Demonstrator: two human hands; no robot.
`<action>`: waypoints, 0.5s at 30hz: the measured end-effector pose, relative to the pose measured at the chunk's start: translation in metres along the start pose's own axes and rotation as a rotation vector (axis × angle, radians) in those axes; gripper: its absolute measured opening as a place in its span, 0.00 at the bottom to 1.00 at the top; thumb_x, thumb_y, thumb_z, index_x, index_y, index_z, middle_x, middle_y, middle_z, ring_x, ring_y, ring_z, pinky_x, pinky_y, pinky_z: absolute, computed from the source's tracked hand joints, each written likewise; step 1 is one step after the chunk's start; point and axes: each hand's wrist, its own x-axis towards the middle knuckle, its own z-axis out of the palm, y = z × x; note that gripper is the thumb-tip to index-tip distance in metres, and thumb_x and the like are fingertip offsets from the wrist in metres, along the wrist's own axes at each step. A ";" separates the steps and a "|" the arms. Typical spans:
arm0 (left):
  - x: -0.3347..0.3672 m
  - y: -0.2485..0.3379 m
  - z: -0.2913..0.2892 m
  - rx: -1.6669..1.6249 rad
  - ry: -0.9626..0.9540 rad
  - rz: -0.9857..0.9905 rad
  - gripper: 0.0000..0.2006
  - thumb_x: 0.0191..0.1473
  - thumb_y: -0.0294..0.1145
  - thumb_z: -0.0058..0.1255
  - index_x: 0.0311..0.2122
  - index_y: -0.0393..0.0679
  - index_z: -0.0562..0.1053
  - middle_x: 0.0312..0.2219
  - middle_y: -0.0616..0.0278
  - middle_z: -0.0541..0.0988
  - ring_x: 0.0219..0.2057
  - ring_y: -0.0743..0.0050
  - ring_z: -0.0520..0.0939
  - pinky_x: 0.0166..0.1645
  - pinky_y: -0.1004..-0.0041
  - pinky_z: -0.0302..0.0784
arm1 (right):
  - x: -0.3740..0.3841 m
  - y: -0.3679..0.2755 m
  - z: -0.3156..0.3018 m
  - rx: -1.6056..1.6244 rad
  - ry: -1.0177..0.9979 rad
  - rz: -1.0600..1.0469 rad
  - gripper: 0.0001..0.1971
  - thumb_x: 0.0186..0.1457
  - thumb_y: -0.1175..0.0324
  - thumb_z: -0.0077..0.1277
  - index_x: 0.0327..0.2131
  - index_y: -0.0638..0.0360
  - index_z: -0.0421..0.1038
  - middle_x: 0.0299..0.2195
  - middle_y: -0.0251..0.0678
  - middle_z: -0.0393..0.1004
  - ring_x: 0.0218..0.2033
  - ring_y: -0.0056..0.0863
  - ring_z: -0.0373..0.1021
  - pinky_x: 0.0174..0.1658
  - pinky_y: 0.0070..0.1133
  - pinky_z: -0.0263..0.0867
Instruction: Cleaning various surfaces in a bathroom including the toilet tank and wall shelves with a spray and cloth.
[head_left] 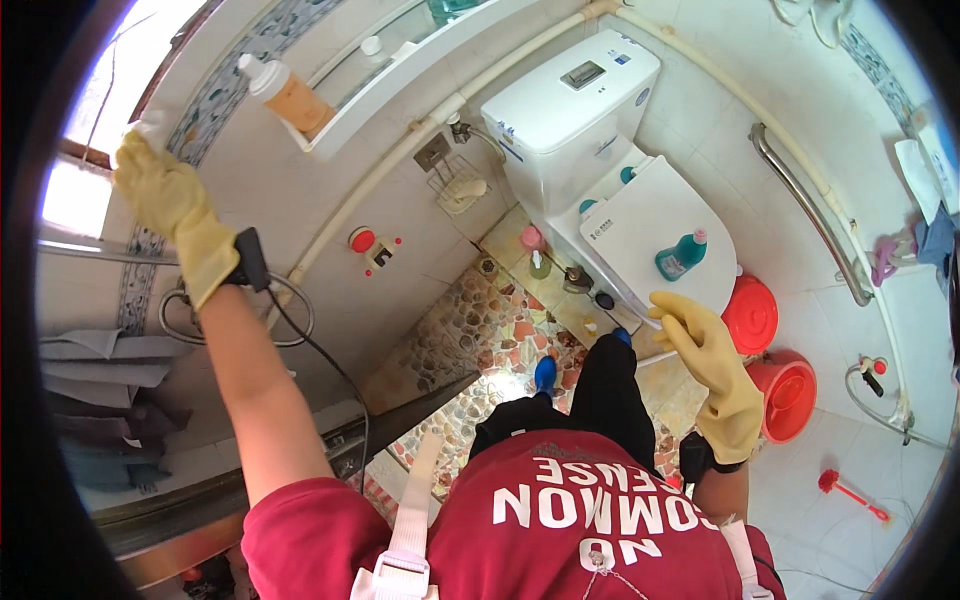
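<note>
My left hand [165, 195], in a yellow rubber glove, is raised to the tiled wall by the window frame [85, 153] at the upper left. Its fingers press around something white and crumpled [150, 124], mostly hidden, which I cannot make out. My right hand [712, 365], gloved the same way, hangs in the air near the toilet lid [665, 225]. Its fingers are apart and hold nothing. On that closed lid lies a teal bottle [682, 257] with a pink cap.
A white shelf [400, 75] carries an orange pump bottle [290, 95]. Red buckets [785, 395] stand right of the toilet. A metal grab bar [810, 210] runs along the right wall. Grey towels [100, 370] hang at the left. Pebble-patterned flooring [470, 340] lies below, with small bottles [537, 250] beside the toilet.
</note>
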 end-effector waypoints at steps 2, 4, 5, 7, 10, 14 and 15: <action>-0.030 0.003 -0.003 0.110 0.007 0.063 0.22 0.59 0.28 0.48 0.59 0.43 0.71 0.59 0.50 0.73 0.61 0.47 0.71 0.64 0.56 0.70 | -0.012 -0.002 0.009 0.024 -0.001 -0.020 0.18 0.69 0.67 0.49 0.58 0.62 0.70 0.45 0.38 0.79 0.38 0.22 0.77 0.41 0.20 0.73; -0.093 0.029 0.005 -0.201 0.152 0.048 0.20 0.59 0.26 0.48 0.57 0.39 0.73 0.53 0.50 0.76 0.56 0.47 0.75 0.62 0.56 0.70 | -0.024 0.001 0.016 0.010 0.007 -0.030 0.18 0.69 0.67 0.49 0.58 0.63 0.70 0.45 0.37 0.79 0.38 0.22 0.77 0.40 0.20 0.73; -0.111 0.047 -0.012 -0.342 0.074 -0.076 0.17 0.59 0.25 0.48 0.54 0.38 0.74 0.50 0.50 0.77 0.53 0.49 0.77 0.60 0.58 0.71 | -0.029 0.002 0.017 0.012 0.014 -0.045 0.18 0.69 0.67 0.49 0.58 0.63 0.70 0.45 0.37 0.79 0.38 0.22 0.77 0.40 0.20 0.73; -0.160 0.061 -0.010 -0.652 -0.037 -0.387 0.13 0.60 0.24 0.47 0.49 0.37 0.76 0.44 0.49 0.79 0.47 0.52 0.79 0.56 0.61 0.73 | -0.044 0.008 0.019 0.032 0.018 -0.047 0.18 0.68 0.68 0.49 0.58 0.63 0.70 0.45 0.37 0.79 0.38 0.21 0.77 0.40 0.19 0.72; -0.245 0.065 0.015 -0.693 -0.306 -0.733 0.10 0.62 0.30 0.48 0.44 0.37 0.77 0.36 0.51 0.81 0.38 0.56 0.82 0.46 0.62 0.77 | -0.065 0.005 0.014 0.024 0.034 0.012 0.18 0.68 0.68 0.49 0.59 0.63 0.70 0.46 0.37 0.79 0.39 0.21 0.77 0.41 0.19 0.72; -0.262 0.112 -0.022 -0.686 -0.687 -0.646 0.12 0.61 0.34 0.51 0.44 0.39 0.79 0.28 0.52 0.81 0.31 0.55 0.82 0.41 0.60 0.78 | -0.075 0.028 0.001 0.079 0.088 0.004 0.19 0.68 0.69 0.48 0.59 0.62 0.69 0.46 0.36 0.79 0.39 0.21 0.76 0.41 0.19 0.71; -0.269 0.119 -0.019 -0.644 -0.710 -0.469 0.12 0.61 0.34 0.51 0.43 0.39 0.79 0.26 0.52 0.80 0.29 0.56 0.83 0.39 0.60 0.79 | -0.077 0.031 0.000 0.057 0.088 0.027 0.19 0.68 0.69 0.48 0.60 0.62 0.69 0.46 0.36 0.79 0.39 0.20 0.76 0.42 0.19 0.71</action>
